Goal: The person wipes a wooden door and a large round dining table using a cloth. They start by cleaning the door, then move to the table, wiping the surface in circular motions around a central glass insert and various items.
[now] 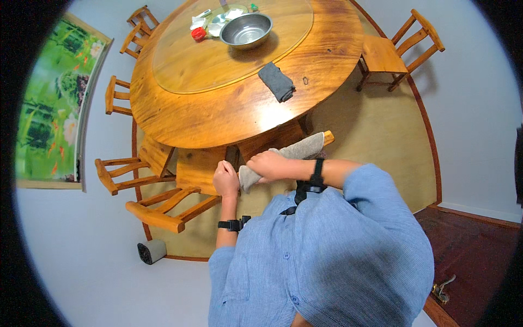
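Observation:
A grey cloth (pixel 304 148) is draped over the top rail of a wooden chair back (pixel 328 138) right in front of my body. My right hand (pixel 269 165) presses on the cloth, fingers curled over it and the rail beneath. At the rail's left end, my left hand (pixel 226 180) is closed around the wood, just beside the cloth's edge; its fingertips are partly hidden. The chair's seat (pixel 271 139) runs under the round wooden table (pixel 196 122). On the table's near right side lies a folded dark grey cloth (pixel 277 81).
A steel basin (pixel 246 32) stands on the glass turntable (pixel 184 69), near a red lid (pixel 198 34) and white papers. More wooden chairs (pixel 161 208) ring the table at left, and one chair (pixel 384 53) stands at right. A waste bin (pixel 152 251) sits by the left wall.

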`<state>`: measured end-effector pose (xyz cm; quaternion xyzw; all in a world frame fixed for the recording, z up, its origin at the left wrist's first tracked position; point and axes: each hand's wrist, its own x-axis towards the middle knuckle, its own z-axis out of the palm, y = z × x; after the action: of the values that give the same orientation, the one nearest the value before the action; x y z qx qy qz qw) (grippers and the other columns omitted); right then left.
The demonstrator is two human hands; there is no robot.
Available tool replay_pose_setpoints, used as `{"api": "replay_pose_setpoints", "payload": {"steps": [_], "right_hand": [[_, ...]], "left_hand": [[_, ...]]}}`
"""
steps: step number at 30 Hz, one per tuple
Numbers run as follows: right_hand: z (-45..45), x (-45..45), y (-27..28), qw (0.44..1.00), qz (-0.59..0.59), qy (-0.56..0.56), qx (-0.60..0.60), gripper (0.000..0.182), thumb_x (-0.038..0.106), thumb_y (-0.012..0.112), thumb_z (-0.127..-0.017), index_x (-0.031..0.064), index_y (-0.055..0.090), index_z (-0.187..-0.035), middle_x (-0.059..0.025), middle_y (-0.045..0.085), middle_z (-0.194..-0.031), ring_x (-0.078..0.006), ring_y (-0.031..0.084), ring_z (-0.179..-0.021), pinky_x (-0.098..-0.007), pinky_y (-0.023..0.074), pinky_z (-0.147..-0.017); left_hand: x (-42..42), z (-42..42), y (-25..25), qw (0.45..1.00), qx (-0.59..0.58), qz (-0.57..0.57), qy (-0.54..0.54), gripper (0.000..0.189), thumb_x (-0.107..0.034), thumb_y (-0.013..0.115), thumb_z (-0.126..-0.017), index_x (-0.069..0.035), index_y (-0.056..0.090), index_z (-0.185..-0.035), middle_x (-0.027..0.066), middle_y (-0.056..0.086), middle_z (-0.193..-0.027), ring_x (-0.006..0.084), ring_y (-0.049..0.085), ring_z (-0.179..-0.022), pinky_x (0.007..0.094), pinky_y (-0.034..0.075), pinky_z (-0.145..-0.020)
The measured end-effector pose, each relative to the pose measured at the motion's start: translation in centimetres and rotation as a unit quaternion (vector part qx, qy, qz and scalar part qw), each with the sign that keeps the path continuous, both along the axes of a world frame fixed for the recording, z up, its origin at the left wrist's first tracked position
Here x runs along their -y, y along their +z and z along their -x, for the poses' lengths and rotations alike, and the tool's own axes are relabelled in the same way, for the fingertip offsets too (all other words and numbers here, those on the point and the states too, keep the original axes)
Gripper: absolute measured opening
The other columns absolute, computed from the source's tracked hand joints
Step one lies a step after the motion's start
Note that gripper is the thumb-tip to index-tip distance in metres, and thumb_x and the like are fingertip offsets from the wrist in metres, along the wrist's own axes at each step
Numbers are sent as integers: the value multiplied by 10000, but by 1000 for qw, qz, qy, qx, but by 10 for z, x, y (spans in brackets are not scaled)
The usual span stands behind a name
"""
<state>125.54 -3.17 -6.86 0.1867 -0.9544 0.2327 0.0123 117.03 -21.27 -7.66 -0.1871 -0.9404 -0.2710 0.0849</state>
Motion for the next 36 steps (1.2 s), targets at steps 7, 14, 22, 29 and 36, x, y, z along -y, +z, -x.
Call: {"api": "replay_pose_setpoints", "payload": {"steps": [7, 14, 22, 29, 36], "right_hand": [[-81, -121, -6, 995, 29, -90, -13, 553, 397, 814, -713, 56, 593, -1088, -143, 646, -983, -359, 637, -954, -462, 507, -788], [-121, -186, -10, 988, -25, -154, -3, 526, 340, 848, -638, 73, 586, -1007, -124, 641, -957, -347, 629, -948, -448, 482, -829], [-79, -132, -3, 994, -46, -95, 15, 555, 296, 887, -560, 34, 581, -941, -151, 656, -916, -347, 644, -934, -441, 493, -835], [-44, -66, 8, 998, -18, -57, 32, 583, 314, 882, -610, 7, 574, -997, -183, 660, -955, -370, 652, -955, -455, 519, -818], [-7, -8, 16, 999, -29, 0, 32, 569, 335, 870, -658, -17, 579, -998, -192, 666, -952, -359, 668, -934, -442, 546, -780]], "left_hand": [[6, -1, -4, 1000, -12, -6, -15, 369, -280, 449, -1034, -33, 604, -808, 195, 582, -674, 380, 545, -596, 458, 415, -545], [1, 0, 7, 999, 7, 36, -16, 356, -257, 457, -1002, -33, 561, -745, 218, 608, -691, 425, 579, -617, 494, 443, -543], [-2, -2, 12, 999, 4, 46, -14, 352, -255, 464, -1001, -45, 585, -745, 200, 629, -685, 409, 587, -595, 494, 441, -518], [-3, -4, 14, 999, 16, 30, 5, 380, -308, 447, -1007, -30, 600, -798, 233, 616, -711, 459, 581, -657, 546, 434, -569], [-2, 0, 11, 999, -11, 33, 8, 333, -266, 483, -984, -43, 601, -766, 228, 640, -730, 444, 602, -653, 529, 458, -552]]}}
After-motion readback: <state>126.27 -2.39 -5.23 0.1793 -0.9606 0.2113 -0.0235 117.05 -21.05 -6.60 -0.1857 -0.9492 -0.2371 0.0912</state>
